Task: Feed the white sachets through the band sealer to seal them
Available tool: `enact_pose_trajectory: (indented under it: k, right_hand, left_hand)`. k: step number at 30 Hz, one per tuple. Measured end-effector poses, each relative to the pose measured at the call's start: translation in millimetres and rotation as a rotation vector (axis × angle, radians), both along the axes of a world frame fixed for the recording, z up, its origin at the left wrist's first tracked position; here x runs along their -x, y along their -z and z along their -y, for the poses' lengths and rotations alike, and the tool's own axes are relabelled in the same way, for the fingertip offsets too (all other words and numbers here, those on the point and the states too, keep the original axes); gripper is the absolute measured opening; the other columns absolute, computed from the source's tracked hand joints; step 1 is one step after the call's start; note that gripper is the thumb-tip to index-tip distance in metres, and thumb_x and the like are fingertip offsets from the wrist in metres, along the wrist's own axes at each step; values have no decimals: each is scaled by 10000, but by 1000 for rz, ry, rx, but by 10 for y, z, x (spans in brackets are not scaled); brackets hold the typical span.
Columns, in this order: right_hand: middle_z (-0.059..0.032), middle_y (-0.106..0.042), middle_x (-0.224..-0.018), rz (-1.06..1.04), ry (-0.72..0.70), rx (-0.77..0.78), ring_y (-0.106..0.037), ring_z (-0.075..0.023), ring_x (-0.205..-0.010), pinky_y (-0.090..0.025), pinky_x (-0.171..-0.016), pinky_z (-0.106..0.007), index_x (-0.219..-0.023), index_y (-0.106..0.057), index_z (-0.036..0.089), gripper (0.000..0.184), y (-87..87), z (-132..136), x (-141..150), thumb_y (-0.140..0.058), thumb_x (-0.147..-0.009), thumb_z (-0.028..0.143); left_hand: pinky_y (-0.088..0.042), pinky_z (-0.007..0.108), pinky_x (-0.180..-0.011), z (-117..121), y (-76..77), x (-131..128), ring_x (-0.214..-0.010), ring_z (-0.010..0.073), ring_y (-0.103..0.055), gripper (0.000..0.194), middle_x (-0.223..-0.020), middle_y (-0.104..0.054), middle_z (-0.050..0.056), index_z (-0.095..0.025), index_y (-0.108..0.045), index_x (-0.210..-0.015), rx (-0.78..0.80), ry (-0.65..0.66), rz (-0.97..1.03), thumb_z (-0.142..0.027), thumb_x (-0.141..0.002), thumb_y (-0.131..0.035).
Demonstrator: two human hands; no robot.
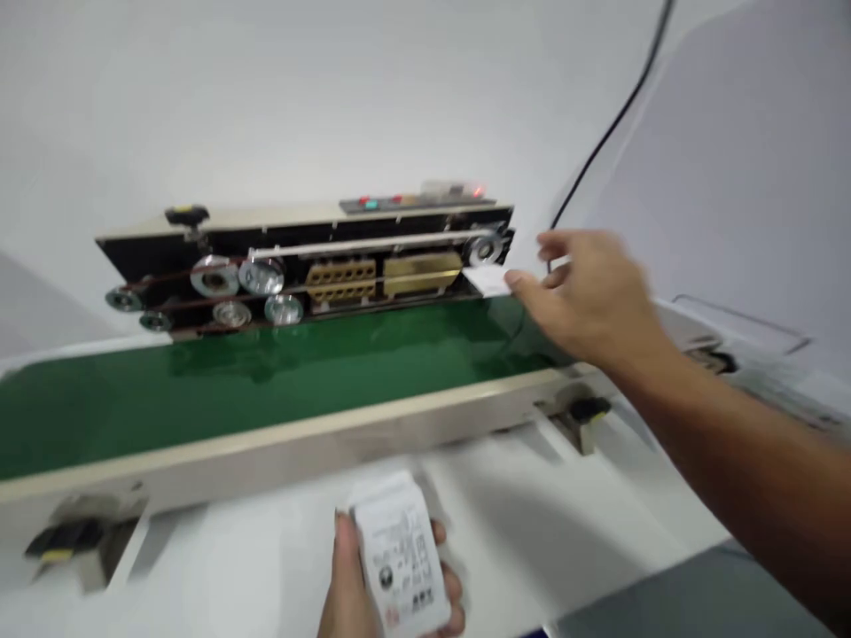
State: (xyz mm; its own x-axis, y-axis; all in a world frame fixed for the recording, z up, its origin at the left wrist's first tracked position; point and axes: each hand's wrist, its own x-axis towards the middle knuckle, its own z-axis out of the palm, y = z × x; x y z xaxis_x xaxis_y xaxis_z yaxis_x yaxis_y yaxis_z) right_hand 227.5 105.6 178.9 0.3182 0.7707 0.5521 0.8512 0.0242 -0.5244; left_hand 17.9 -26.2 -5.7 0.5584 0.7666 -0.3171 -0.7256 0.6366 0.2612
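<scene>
1. Our right thumb meets a white packet (487,280) at the green conveyor belt's (346,377) far edge, near its right end; we can't tell whether the right hand (591,297) grips it.
2. We'd best keep that packet flat, fingers clear of the pulley (483,250) above the belt.
3. Our left hand (350,585) clasps printed white packets (404,558) before the belt; gentle pressure should avoid creases.

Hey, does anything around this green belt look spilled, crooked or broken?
Nothing stands out. I see no spill on the green belt; the right hand is at the edge of a white packet beside the machine, and the left hand holds printed packets. Blur could hide small damage.
</scene>
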Motion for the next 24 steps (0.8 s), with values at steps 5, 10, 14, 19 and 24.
enact_pose_trajectory:
  k: [5,10,14,19,24]
  right_hand:
    - [-115,-598,-996,328,-561,-142,-581,-270,-829,-552,-699,-413,-1202,-556,178,356,913,989,539,-627,-921,386]
    - [-173,-499,-1263,-87,-646,164,-588,-290,-1062,-604,-754,-393,-1377,-408,137,605,1656,1352,828,-664,-879,369]
    - [-97,-543,-1187,-286,-639,224,-624,-217,-960,-601,-698,-313,-1329,-485,220,489,1710,1294,832,-671,-909,388]
    - [-42,-630,-1109,-416,-640,251,-647,-211,-954,-571,-786,-353,-1232,-569,297,294,1682,1296,764,-643,-961,382]
    - [-30,-692,-1054,-756,-610,236,-687,-203,-902,-603,-747,-333,-1180,-597,299,192,1656,1308,673,-629,-990,310]
  left_hand:
    - [-522,333,-680,3,-162,82,-764,236,-693,736,-934,-759,132,-115,-764,-1034,34,-119,-120,-732,-925,-379]
    - [-536,376,-837,-20,-178,146,-854,251,-707,764,-984,-762,162,-107,-716,-1181,19,-81,-124,-683,-977,-258]
    - [-523,390,-939,-7,-172,126,-980,266,-705,690,-1052,-766,158,-119,-701,-1203,-35,-141,-116,-652,-986,-320]
    - [-533,429,-973,16,-164,116,-1150,293,-662,402,-1251,-723,144,-153,-658,-1266,-81,-201,-103,-428,-999,-535]
    - [-508,428,-1022,28,-176,137,-1167,270,-662,339,-1209,-734,138,-161,-636,-1279,-81,-226,-134,-341,-1001,-561]
